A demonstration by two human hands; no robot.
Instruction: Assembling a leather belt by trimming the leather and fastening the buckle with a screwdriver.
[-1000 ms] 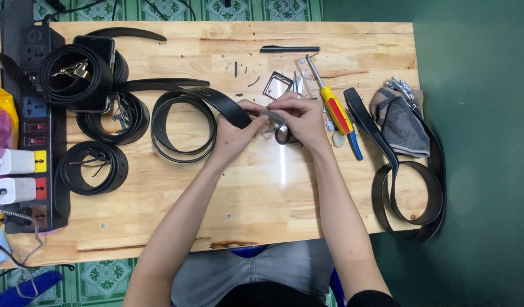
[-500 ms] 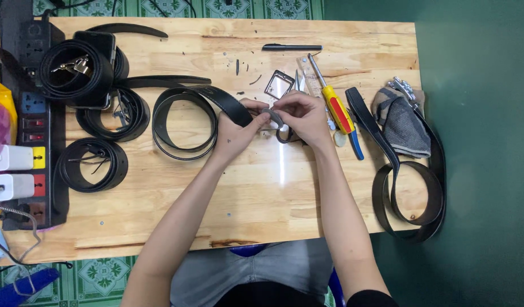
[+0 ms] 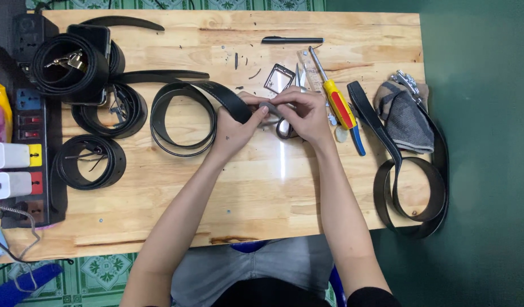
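Note:
A black leather belt [image 3: 182, 116] lies half coiled on the wooden table [image 3: 262, 187]. My left hand [image 3: 234, 126] pinches the free end of that belt near the table's middle. My right hand [image 3: 304, 113] meets it from the right, fingers closed on the belt tip and a small metal piece I cannot make out. Scissors [image 3: 285, 126] lie partly under my right hand. A square metal buckle [image 3: 279, 78] sits just beyond my fingers.
Several coiled black belts [image 3: 91, 162] sit at the left beside a power strip [image 3: 23, 142] with chargers. A yellow-and-red screwdriver [image 3: 337, 102], a blue tool [image 3: 357, 139], a black pen [image 3: 292, 40], a grey cloth [image 3: 409, 119] and another belt [image 3: 409, 187] lie on the right.
Both hands stay on the belt end; the fingers have shifted slightly around it. Nothing else on the table has moved.

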